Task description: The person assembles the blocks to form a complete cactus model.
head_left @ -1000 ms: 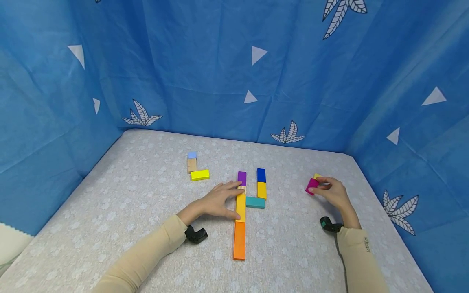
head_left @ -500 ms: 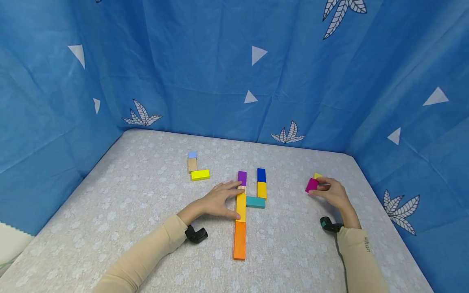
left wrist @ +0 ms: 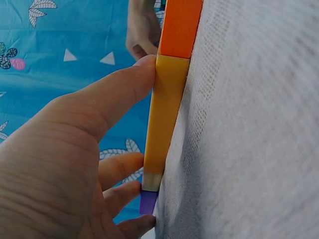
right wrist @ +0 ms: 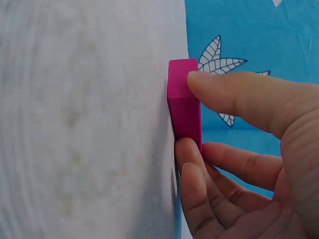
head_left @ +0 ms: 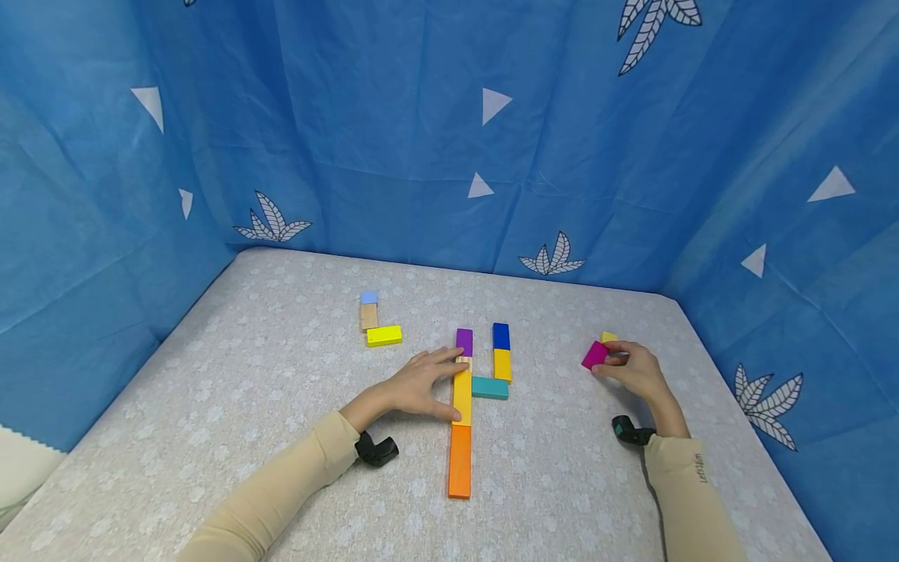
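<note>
My right hand (head_left: 637, 371) pinches a magenta block (head_left: 595, 355) between thumb and fingers at the right of the table. In the right wrist view, the thumb lies on the near end of the magenta block (right wrist: 184, 107), while fingers touch its far end. Just behind it sits a pale yellow block (head_left: 609, 336), partly covered. My left hand (head_left: 413, 384) rests with spread fingers on a straight row: a purple block (head_left: 464, 342), a plain wood piece, a yellow-orange block (head_left: 462, 396) and an orange block (head_left: 460, 462). Its thumb touches the yellow-orange block (left wrist: 169, 104) near the orange one.
Against the row's right side lies a teal block (head_left: 489, 388), with a yellow block (head_left: 502, 364) and a blue block (head_left: 501, 336) behind. Further left are a bright yellow block (head_left: 384, 336), a wooden block (head_left: 368, 317) and a light blue block (head_left: 368, 297). Blue curtains surround the table.
The magenta block has turned and shifted slightly left in my right hand, away from the pale yellow block. My left hand and the row have stayed in place.
</note>
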The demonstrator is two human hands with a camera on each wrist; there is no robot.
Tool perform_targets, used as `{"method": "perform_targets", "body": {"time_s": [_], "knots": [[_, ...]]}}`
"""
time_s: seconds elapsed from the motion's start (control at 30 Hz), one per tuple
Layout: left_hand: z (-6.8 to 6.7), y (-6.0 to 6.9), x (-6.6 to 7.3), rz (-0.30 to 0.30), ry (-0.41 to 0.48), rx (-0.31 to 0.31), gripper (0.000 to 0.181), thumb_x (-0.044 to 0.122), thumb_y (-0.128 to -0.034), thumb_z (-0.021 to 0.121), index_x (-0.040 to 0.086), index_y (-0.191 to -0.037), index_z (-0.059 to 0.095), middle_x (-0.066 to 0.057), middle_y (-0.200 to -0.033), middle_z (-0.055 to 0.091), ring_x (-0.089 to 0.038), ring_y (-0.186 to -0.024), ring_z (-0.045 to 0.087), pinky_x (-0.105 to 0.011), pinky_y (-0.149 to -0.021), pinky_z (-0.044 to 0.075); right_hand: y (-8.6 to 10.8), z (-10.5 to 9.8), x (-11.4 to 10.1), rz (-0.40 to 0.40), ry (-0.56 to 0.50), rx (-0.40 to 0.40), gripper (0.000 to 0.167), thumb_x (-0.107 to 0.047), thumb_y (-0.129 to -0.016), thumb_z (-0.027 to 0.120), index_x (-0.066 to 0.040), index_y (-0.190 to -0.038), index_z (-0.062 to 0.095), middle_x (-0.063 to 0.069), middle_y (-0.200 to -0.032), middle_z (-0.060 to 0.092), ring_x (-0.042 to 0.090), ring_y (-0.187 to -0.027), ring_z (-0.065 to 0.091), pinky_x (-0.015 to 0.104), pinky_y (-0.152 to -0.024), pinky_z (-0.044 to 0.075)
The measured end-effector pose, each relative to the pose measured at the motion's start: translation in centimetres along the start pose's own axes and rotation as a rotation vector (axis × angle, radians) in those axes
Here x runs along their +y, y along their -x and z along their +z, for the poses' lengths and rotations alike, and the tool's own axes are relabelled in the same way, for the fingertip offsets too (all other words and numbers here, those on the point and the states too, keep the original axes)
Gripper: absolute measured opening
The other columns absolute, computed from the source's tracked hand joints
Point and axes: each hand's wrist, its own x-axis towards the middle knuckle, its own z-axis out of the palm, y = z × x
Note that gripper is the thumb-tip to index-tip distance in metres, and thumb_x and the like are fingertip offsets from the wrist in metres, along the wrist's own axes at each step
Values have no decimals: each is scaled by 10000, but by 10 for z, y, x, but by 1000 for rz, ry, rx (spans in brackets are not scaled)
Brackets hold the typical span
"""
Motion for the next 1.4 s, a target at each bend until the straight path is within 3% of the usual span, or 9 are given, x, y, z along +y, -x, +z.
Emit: {"method": "perform_targets", "body": {"time_s": [0.47,0.67,0.97,1.4], "knots": [[0,0,0,-8,3,-1,883,541,-777,756,173,-1501,408,-42,-1627,234,-301,-1515,160,-546,-1221,101,-2,3,-8,-26,42,31,673,-270,-823,771,88,-1333,515,233,-1054,653,323,-966,601,348,-751,494],[-1,0,1,-6,-1,-4,882,546,-779,753,175,-1501,408,-45,-1627,234,-304,-1515,160,-545,-1221,105,-4,6,-20,-72,9,33,683,-285,-838,765,76,-1354,502,255,-1120,641,346,-1020,598,416,-833,514],[-1,0,1,-9,-2,-7,884,546,-778,752,170,-1500,409,-52,-1627,234,-311,-1513,164,-559,-1217,100,-15,14,-52,-88,-18,16,676,-322,-838,761,4,-1376,511,224,-1182,637,357,-1088,596,452,-853,538],[-2,0,2,3,-1,-5,876,539,-778,752,156,-1493,421,-67,-1623,243,-325,-1509,173,-572,-1211,114,-34,28,-108,-123,-55,-30,654,-261,-832,761,-56,-1400,510,175,-1258,591,341,-1140,566,482,-931,529]]}}
